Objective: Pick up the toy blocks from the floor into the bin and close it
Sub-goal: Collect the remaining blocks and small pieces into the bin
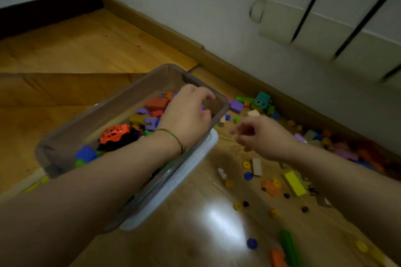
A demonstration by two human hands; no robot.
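Note:
A clear plastic bin point(121, 102) stands on the wooden floor, holding several coloured blocks and an orange toy car point(115, 133). It sits on its white lid point(191, 171), which sticks out along the near right side. My left hand point(188, 115) hovers over the bin's far right corner with loosely curled fingers; a sliver of purple shows under them, and I see no firm grip. My right hand point(262, 136) hangs over the floor just right of the bin, fingers loosely curled and empty. Loose blocks point(293, 182) lie scattered on the floor below and beyond it.
More blocks pile along the skirting board point(236, 71) on the right, among them a teal block point(261, 99) and a purple one point(236, 106). A white radiator point(325, 34) hangs on the wall above. Bare floor point(82, 45) stretches left of the bin.

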